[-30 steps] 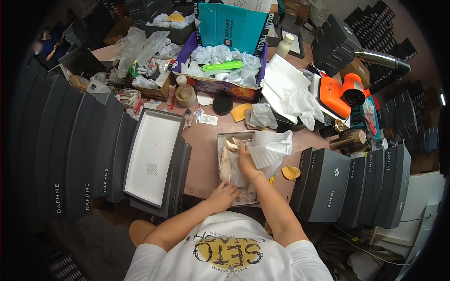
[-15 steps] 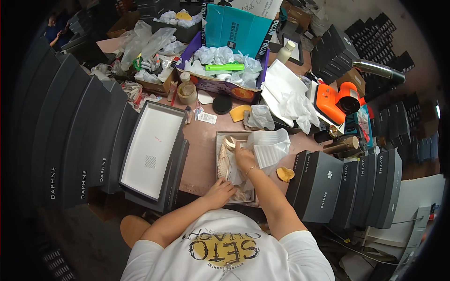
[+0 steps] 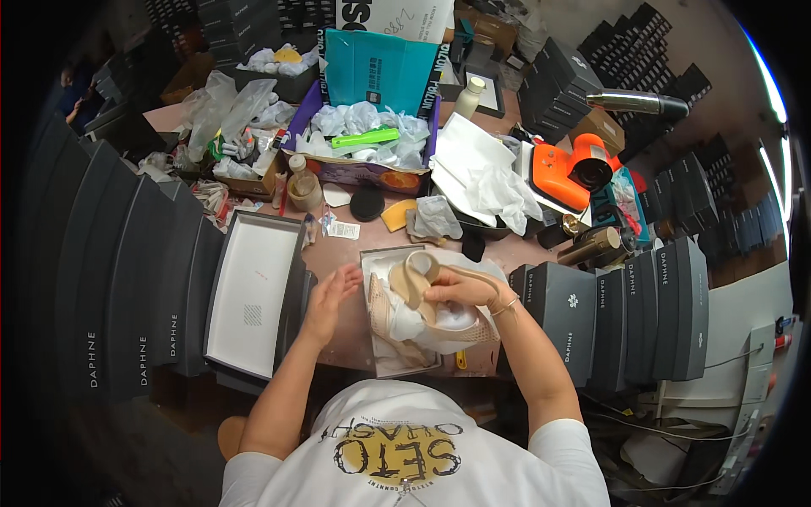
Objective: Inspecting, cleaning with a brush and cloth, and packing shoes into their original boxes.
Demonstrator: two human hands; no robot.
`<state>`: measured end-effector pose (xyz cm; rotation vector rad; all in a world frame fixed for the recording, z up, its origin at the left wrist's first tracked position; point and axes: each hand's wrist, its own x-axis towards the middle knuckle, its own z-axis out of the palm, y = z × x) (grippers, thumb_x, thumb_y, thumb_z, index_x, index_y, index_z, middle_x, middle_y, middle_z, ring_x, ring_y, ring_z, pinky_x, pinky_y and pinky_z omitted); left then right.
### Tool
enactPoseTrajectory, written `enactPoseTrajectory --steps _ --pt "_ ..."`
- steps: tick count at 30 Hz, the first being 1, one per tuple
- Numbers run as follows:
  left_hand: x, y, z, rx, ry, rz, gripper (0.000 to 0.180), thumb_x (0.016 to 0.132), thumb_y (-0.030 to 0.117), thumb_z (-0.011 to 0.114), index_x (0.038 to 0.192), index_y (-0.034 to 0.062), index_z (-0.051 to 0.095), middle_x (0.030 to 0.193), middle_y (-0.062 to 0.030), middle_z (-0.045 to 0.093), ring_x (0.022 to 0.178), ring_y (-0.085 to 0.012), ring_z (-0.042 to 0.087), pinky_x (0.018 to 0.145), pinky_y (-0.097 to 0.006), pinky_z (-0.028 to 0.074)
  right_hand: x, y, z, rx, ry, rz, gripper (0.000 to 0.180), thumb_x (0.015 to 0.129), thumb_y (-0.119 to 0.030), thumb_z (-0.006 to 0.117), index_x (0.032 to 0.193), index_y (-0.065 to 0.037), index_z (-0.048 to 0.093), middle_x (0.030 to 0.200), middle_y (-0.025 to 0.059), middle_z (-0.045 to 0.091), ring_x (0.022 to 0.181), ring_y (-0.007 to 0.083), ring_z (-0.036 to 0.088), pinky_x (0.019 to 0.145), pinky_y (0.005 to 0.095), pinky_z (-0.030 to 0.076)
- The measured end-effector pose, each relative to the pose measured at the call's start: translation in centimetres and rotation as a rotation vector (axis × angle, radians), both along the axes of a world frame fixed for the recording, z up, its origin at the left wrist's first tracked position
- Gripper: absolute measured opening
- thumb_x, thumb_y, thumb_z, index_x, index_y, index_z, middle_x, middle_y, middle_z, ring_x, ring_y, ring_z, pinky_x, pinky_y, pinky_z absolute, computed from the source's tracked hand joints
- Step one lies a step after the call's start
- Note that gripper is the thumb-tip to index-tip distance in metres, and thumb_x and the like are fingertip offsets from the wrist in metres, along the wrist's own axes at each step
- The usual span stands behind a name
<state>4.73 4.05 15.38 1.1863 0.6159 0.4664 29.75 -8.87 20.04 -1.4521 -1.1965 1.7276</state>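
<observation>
At frame centre, the right hand grips a beige strappy shoe lifted above the open grey shoebox, where its mate and white tissue paper already lie, while the left hand hovers open beside the box, holding nothing.

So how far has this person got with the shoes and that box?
One beige shoe already lies in the open box on white tissue paper. The right hand holds a second beige shoe above it, while the left hand is open beside the box. The lid lies apart, not yet on.
</observation>
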Motion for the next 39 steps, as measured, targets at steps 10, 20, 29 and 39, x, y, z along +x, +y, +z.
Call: enactPoseTrajectory --steps 10,20,29,39 --pt "-2.7 -5.7 -1.5 -0.969 0.036 -0.497 0.083 0.087 0.069 0.039 0.134 0.0013 0.040 0.124 -0.0181 0.054 0.103 -0.0267 0.060 0.086 -0.040 0.051 -12.7 0.7 1.7 0.850 -0.706 0.409 0.018 0.078 -0.016 0.059 0.087 -0.002 0.065 0.079 0.0100 0.064 0.074 0.0293 0.062 0.072 0.0390 0.050" --pt "-7.7 -2.4 -1.9 -1.099 -0.376 -0.037 0.063 0.094 0.042 0.047 0.131 -0.0081 0.034 0.118 -0.0230 0.053 0.086 -0.0306 0.066 0.066 -0.039 0.061 -12.7 -13.7 -12.6 0.532 -1.309 0.174 0.011 0.083 -0.015 0.055 0.086 -0.011 0.065 0.079 0.0025 0.060 0.088 0.0211 0.059 0.101 0.0562 0.030" --pt "-9.5 -0.9 3.1 -1.058 -0.524 -0.011 0.060 0.096 0.038 0.041 0.135 -0.0068 0.034 0.095 -0.0301 0.060 0.087 -0.0389 0.065 0.069 -0.045 0.060 -9.3 -8.5 -1.0 0.453 -0.932 -0.093 0.016 0.084 -0.024 0.064 0.089 -0.008 0.065 0.079 0.0082 0.062 0.087 0.0266 0.059 0.101 0.0506 0.030" --pt "-10.7 -3.0 3.8 -1.121 -0.565 0.034 0.057 0.098 0.037 0.040 0.129 -0.0097 0.038 0.100 -0.0269 0.061 0.089 -0.0388 0.065 0.070 -0.047 0.061 -6.3 -5.9 0.9 0.410 -0.852 -0.019 0.025 0.084 -0.029 0.063 0.093 -0.006 0.066 0.082 0.0131 0.066 0.085 0.0298 0.061 0.101 0.0509 0.031"
